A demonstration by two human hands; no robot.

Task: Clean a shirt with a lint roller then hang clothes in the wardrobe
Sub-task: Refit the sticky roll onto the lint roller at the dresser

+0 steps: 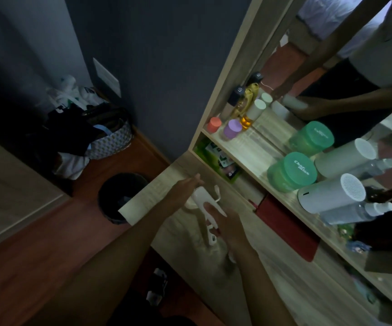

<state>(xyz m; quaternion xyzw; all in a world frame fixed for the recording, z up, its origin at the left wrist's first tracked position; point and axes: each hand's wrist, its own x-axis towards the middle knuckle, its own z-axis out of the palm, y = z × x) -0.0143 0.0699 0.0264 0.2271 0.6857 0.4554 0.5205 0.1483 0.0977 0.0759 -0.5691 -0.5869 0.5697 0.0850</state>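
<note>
Shelf [249,147]: green jar [292,171] reads perhaps "Char...".

Room dimly lit. Dark blue-grey wall [143,67] meets a reddish wood floor [37,243]. Light wood-grain surface [284,267] carries a shelf [249,147] backed by a mirror [331,55]. Black waste bin [117,198] stands just beside the surface.

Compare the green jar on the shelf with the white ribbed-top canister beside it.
The green jar is translucent green with white lettering on its lid; the white canister is opaque white with a ribbed top. The jar is squat, the canister longer. The jar sits farther along the shelf, the canister nearer. Both stand against the mirror.
</note>
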